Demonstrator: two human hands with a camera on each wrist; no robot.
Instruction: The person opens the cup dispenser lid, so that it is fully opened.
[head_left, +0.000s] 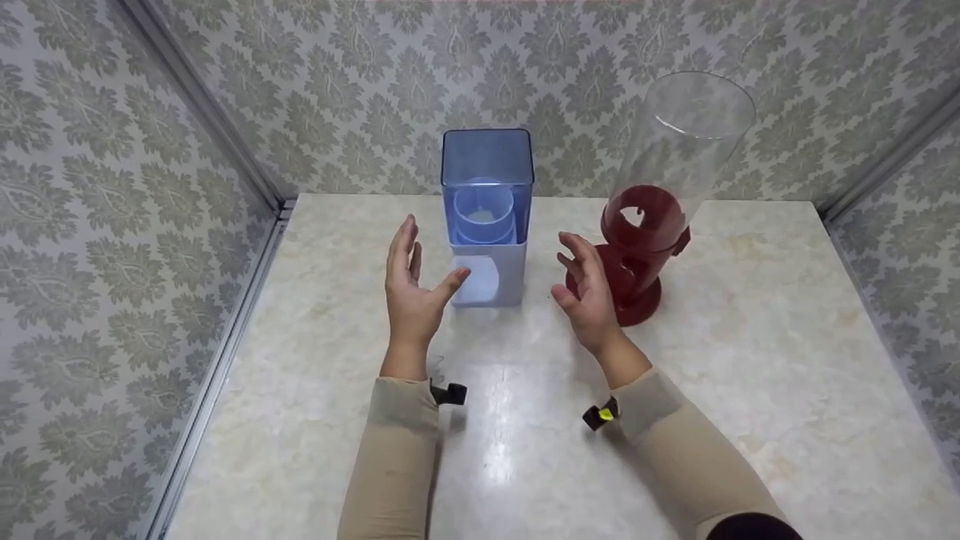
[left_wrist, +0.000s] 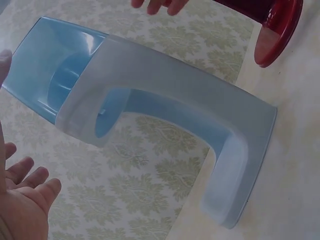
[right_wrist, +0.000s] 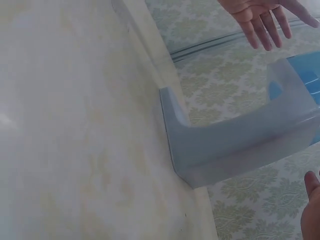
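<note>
A tall dispenser [head_left: 514,279] with a whitish body and a see-through blue hopper [head_left: 487,156] stands upright near the table's back edge. A round blue piece shows through the hopper. My left hand [head_left: 415,296] is held up on its left side, fingers extended and thumb spread; in the head view the thumb overlaps the body. On the other side my right hand [head_left: 591,300] faces it, fingers slightly bent. The left wrist view shows the dispenser's curved front opening [left_wrist: 175,114], with both hands apart from it. Neither hand holds anything.
Right of the dispenser stands a dark red stand [head_left: 643,306] topped by a tall clear cylinder [head_left: 679,154], partly behind my right hand. Patterned wall panels [head_left: 352,90] enclose the marbled table [head_left: 750,360] at the back and sides. Small dark devices sit at both cuffs.
</note>
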